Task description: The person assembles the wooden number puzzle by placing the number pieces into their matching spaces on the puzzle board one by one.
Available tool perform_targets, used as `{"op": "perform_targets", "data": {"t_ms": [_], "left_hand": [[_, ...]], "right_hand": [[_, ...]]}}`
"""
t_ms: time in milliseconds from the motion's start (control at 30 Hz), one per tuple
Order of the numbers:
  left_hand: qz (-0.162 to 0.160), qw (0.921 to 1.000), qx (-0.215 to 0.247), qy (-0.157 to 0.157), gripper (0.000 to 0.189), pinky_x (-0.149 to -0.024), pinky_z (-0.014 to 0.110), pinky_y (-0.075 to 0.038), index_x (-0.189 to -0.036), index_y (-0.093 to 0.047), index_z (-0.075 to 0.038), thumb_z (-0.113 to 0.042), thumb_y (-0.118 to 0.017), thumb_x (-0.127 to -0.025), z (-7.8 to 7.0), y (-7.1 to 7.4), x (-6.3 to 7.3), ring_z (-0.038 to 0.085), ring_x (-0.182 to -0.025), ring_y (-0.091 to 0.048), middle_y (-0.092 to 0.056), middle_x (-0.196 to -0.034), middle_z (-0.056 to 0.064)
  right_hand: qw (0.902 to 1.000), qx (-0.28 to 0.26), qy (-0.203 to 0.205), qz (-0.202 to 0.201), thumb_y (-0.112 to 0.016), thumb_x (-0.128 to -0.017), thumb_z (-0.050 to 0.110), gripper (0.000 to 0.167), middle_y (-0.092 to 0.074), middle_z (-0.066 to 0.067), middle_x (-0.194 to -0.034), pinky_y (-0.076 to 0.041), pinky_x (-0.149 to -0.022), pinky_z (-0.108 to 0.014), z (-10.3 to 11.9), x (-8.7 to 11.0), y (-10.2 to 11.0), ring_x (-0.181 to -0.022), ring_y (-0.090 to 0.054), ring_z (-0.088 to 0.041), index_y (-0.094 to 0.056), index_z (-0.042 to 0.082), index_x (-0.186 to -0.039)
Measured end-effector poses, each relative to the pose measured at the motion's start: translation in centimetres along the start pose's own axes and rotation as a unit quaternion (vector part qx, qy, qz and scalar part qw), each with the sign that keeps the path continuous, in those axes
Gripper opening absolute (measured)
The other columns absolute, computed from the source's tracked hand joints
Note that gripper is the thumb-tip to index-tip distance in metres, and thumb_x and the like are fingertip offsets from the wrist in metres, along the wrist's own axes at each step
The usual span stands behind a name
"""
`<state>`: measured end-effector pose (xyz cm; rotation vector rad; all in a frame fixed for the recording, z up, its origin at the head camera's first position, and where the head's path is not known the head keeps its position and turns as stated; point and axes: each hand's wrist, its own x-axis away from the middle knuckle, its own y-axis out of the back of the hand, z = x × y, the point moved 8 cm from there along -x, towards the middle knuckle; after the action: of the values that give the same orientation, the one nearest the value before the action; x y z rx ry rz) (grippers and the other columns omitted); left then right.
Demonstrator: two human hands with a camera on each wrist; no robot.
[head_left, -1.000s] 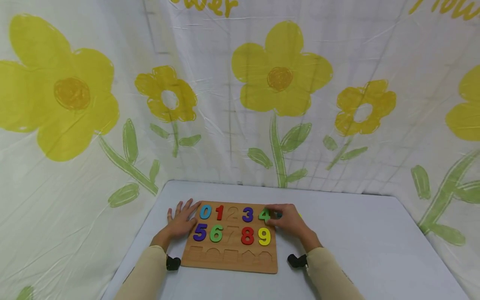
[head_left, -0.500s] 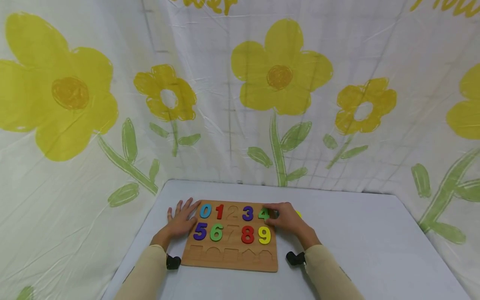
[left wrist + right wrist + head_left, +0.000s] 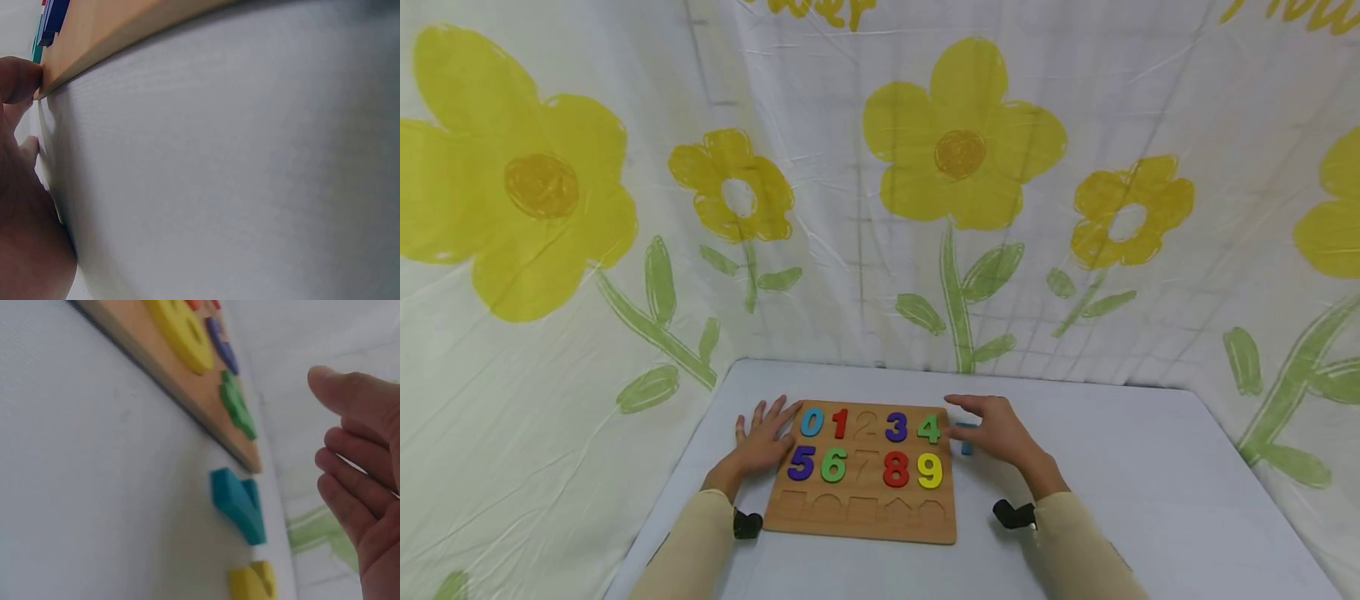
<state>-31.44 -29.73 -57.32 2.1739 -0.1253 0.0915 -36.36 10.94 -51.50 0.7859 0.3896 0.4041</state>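
The wooden number board (image 3: 859, 531) lies on the white table. Seated in it are coloured digits, among them a green 4 (image 3: 928, 428) at the upper right and a yellow 9 (image 3: 929, 471) below that. My left hand (image 3: 763, 442) rests at the board's left edge, fingers spread, thumb touching the rim. Just off the right edge, my right hand (image 3: 1000, 429) hovers with thumb and fingers apart, holding nothing. Partly hidden under it is a blue 7 (image 3: 967, 438). The right wrist view shows this and a yellow piece (image 3: 250, 584) beside it, cut off by the frame.
The board has bare recesses for 2 and 7, plus a bottom row of shape recesses (image 3: 861, 510). Black wrist devices (image 3: 747, 525) sit at both cuffs. Behind the table (image 3: 1150, 483) hangs a white curtain (image 3: 850, 317) printed with yellow flowers.
My right hand has let go of the green 4 and moved right, opening over the blue 7. The 4 stays in the board. My left hand has not moved.
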Motion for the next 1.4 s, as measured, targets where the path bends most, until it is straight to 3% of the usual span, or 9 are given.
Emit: {"op": "perform_targets", "data": {"t_ms": [233,533,633,767,933,1400], "left_hand": [[-0.015,0.9997,0.006,-0.016,0.067,-0.125,0.077,0.02,-0.171,-0.038,-0.017,-0.026,-0.05,-0.106,0.6,-0.4,-0.2,0.056,-0.166,0.006,-0.015,-0.182,0.024],[0.004,1.0,-0.008,0.002,0.065,-0.124,0.08,0.015,-0.17,-0.04,-0.014,-0.02,-0.054,-0.107,-0.4,0.1,0.2,0.058,-0.166,0.003,-0.016,-0.182,0.025],[-0.003,1.0,-0.009,0.0,0.064,-0.125,0.08,0.015,-0.17,-0.041,-0.015,-0.021,-0.054,-0.107,-0.3,0.1,0.3,0.059,-0.166,0.002,-0.018,-0.181,0.026],[-0.018,0.9997,-0.002,-0.014,0.065,-0.123,0.081,0.017,-0.169,-0.04,-0.013,-0.022,-0.052,-0.106,0.3,-0.3,-0.1,0.06,-0.164,0.003,-0.018,-0.18,0.028],[-0.012,0.9998,0.003,-0.013,0.066,-0.124,0.079,0.018,-0.17,-0.039,-0.015,-0.025,-0.051,-0.106,0.2,-0.2,0.0,0.058,-0.165,0.005,-0.016,-0.181,0.026],[-0.021,0.9997,-0.007,-0.011,0.067,-0.124,0.079,0.018,-0.171,-0.037,-0.014,-0.023,-0.05,-0.106,1.0,-0.7,-0.6,0.058,-0.166,0.004,-0.016,-0.181,0.026]], "right_hand": [[0.9951,-0.096,-0.014,-0.017,-0.089,-0.094,0.03,0.056,-0.072,-0.012,-0.148,-0.052,-0.114,-0.06,-1.0,1.4,3.4,-0.14,-0.066,-0.042,-0.073,0.013,-0.144],[0.9929,-0.113,-0.034,-0.016,-0.088,-0.094,0.022,0.055,-0.07,-0.014,-0.15,-0.049,-0.115,-0.06,-4.0,3.6,5.7,-0.142,-0.064,-0.043,-0.071,0.013,-0.146],[0.9936,-0.106,-0.038,-0.015,-0.088,-0.094,0.02,0.056,-0.069,-0.017,-0.15,-0.049,-0.115,-0.06,-5.0,4.3,6.1,-0.142,-0.064,-0.042,-0.07,0.012,-0.146],[0.9934,-0.103,-0.048,-0.014,-0.089,-0.094,0.025,0.059,-0.069,-0.017,-0.151,-0.05,-0.115,-0.058,-6.2,5.3,6.2,-0.143,-0.064,-0.039,-0.07,0.01,-0.147],[0.9928,-0.106,-0.054,-0.012,-0.089,-0.093,0.021,0.061,-0.069,-0.018,-0.15,-0.051,-0.114,-0.056,-7.3,5.9,6.0,-0.143,-0.063,-0.04,-0.068,0.005,-0.148],[0.9926,-0.107,-0.056,-0.001,-0.092,-0.088,0.018,0.059,-0.075,-0.013,-0.143,-0.055,-0.114,-0.044,-8.8,5.4,3.8,-0.14,-0.067,-0.038,-0.072,0.004,-0.142]]}}
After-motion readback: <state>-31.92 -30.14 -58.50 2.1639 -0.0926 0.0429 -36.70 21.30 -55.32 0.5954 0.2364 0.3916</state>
